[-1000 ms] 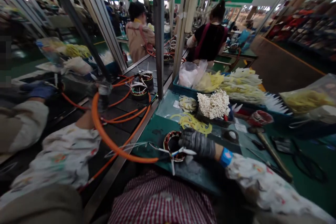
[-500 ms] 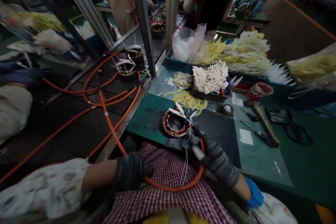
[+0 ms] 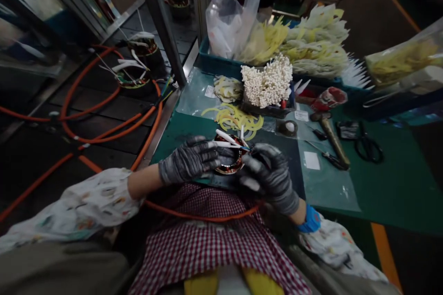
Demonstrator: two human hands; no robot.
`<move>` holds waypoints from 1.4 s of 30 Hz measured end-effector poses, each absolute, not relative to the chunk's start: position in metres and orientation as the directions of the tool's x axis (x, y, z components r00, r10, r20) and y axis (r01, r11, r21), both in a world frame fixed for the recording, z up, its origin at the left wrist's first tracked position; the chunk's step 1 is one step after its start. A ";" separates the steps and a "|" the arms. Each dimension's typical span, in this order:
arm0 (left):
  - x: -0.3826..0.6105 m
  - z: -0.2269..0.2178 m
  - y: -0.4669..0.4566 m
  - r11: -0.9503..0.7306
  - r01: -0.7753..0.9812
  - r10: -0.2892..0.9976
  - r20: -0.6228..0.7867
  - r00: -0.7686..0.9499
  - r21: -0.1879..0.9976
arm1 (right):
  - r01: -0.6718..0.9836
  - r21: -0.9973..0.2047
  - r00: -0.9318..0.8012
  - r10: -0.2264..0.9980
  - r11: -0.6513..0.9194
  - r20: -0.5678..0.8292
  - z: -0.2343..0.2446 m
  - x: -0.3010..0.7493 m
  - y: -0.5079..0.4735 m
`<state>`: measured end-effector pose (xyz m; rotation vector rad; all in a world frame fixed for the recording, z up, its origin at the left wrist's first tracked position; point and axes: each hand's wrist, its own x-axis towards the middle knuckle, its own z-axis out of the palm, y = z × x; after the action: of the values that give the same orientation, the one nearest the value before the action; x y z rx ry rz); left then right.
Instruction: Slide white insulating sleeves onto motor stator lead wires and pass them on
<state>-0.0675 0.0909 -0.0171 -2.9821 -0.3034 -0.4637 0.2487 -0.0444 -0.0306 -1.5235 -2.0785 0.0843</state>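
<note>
A ring-shaped motor stator (image 3: 231,168) with copper windings lies on the dark mat before me, white sleeves (image 3: 226,137) and thin wires rising from it. My left hand (image 3: 190,161), in a grey striped glove, reaches its left side, fingers stretched out and at least partly over the ring. On the right my gloved right hand (image 3: 273,176) curls round the end of an orange cable (image 3: 207,217), close to the stator's wires. Much of that cable end is hidden behind the fingers. The cable loops across my checked apron.
Yellow curved strips (image 3: 238,120) and a box of white-tipped pieces (image 3: 266,80) lie beyond the stator. A hammer (image 3: 330,136), a screwdriver (image 3: 328,156) and scissors (image 3: 368,145) are at right. On the left, more stators (image 3: 131,76) and coiled orange cable stand beside a metal post (image 3: 161,23).
My left hand has left the orange cable at my lap and come up to the stator's left side. The right hand stays near the cable end. The view has tilted downward.
</note>
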 end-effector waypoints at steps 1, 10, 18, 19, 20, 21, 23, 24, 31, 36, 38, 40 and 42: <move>-0.067 -0.018 0.087 -0.974 0.218 0.191 0.308 0.932 -0.054 | 0.854 -0.360 -0.222 0.888 0.377 0.404 -0.033 0.241 -0.045; -0.042 -0.004 0.059 -0.921 0.381 0.346 0.282 0.895 -0.080 | 0.873 -0.355 -0.149 0.876 0.334 0.458 -0.044 0.224 -0.017; -0.038 0.036 0.067 -0.947 0.319 0.302 0.241 0.922 -0.035 | 0.958 -0.263 0.000 0.921 0.111 0.389 -0.053 0.239 -0.053; -0.035 0.037 0.068 -0.951 0.308 0.289 0.269 0.919 -0.032 | 0.958 -0.271 0.009 0.938 0.091 0.347 -0.055 0.237 -0.055; -0.030 0.037 0.068 -0.954 0.298 0.276 0.289 0.917 -0.034 | 0.955 -0.286 0.017 0.947 0.080 0.321 -0.057 0.236 -0.055; -0.024 0.035 0.068 -0.957 0.287 0.262 0.305 0.916 -0.040 | 0.946 -0.312 0.019 0.951 0.082 0.309 -0.057 0.235 -0.055; -0.012 0.029 0.066 -0.961 0.269 0.229 0.360 0.904 -0.065 | 0.896 -0.422 -0.009 0.957 0.136 0.289 -0.052 0.236 -0.054; -0.006 0.025 0.065 -0.960 0.267 0.213 0.402 0.890 -0.082 | 0.844 -0.510 -0.032 0.964 0.168 0.264 -0.047 0.237 -0.053; 0.017 0.004 0.072 -0.991 0.122 0.132 0.478 0.869 0.051 | 0.543 -0.830 -0.076 0.992 0.129 0.105 -0.005 0.255 -0.063; 0.023 0.018 0.090 -0.916 0.133 0.292 0.402 0.868 0.378 | 0.567 -0.714 -0.163 0.906 0.410 0.391 0.020 0.258 -0.066; 0.021 0.025 0.096 -0.846 0.098 0.327 0.366 0.871 0.523 | 0.489 -0.735 -0.262 0.883 0.469 0.389 0.028 0.251 -0.064; 0.018 0.031 0.097 -0.789 0.094 0.368 0.345 0.863 0.607 | 0.436 -0.814 -0.236 0.921 0.385 0.309 0.033 0.241 -0.061; 0.012 0.034 0.090 -0.793 0.140 0.422 0.368 0.828 0.593 | 0.394 -0.885 -0.164 0.966 0.248 0.198 0.036 0.233 -0.060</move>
<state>0.0123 0.0899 0.0339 -3.5379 -0.5951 -0.9657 0.2325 -0.0599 0.0364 -1.2669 -1.7066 0.8864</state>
